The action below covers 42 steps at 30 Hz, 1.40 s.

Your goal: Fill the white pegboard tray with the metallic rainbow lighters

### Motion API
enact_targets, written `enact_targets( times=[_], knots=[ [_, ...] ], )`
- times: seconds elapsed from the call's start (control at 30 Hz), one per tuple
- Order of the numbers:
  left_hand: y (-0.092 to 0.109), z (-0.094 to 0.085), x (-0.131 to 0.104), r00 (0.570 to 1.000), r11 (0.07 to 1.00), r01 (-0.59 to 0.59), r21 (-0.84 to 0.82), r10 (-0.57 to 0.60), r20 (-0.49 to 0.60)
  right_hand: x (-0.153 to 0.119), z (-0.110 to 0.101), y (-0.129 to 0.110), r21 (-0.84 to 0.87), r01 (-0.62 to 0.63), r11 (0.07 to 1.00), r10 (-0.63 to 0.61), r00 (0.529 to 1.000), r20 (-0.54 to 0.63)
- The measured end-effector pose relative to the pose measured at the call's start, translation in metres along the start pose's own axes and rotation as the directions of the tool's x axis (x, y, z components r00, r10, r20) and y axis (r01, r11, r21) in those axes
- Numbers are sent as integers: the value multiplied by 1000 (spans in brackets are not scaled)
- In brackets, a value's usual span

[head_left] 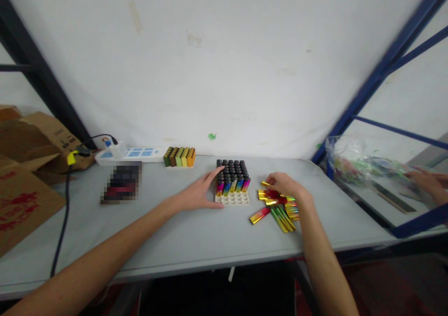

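Observation:
In the head view, a white holed tray holds several rows of upright lighters with black tops and shiny pink, blue and yellow bodies. Its front holes are bare. My left hand spans the tray's left side, thumb at the front corner and a finger against the lighters. To the right lies a loose pile of shiny lighter casings in gold, red and green. Over that pile, my right hand is closed, its fingertips pinching a gold casing; part of the grip is hidden.
Behind left stands another block of green, brown and orange lighters. A power strip, a pixelated dark object, a black cable and cardboard boxes occupy the left. Beyond the blue frame, another person's hand shows near plastic bags.

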<state>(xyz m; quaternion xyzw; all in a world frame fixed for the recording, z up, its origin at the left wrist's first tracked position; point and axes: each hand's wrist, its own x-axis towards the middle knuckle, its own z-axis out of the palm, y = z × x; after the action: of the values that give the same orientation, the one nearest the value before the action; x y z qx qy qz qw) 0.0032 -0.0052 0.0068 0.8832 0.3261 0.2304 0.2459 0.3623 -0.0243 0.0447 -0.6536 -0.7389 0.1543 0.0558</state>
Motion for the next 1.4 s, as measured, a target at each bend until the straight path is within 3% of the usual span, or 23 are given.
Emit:
enact_targets(
  times=[0.17,0.27,0.47,0.6,1.0,1.4],
  knots=[
    [-1,1,0,1000,1000,-11,-2,11,-14,-3,-5,-3,60,143,988,-120,952,-283],
    [-2,1,0,1000,1000,-11,-3,11,-6,-10,-13,-18,152,249,956,-186,921,-341],
    [-3,2,0,1000,1000,-14,2,14,-9,-32,-29,-59,156,413,897,-348,879,-326],
    [-3,1,0,1000,1000,-12,-5,12,-2,-43,-31,-75,247,450,858,-372,876,-306],
    [-4,2,-1,1000,1000,-23,-3,23,-10,-31,-14,-94,144,482,864,-434,860,-269],
    [-5,3,-1,1000,1000,-22,-7,22,-16,-16,12,-112,51,393,918,-369,895,-251]
  ],
)
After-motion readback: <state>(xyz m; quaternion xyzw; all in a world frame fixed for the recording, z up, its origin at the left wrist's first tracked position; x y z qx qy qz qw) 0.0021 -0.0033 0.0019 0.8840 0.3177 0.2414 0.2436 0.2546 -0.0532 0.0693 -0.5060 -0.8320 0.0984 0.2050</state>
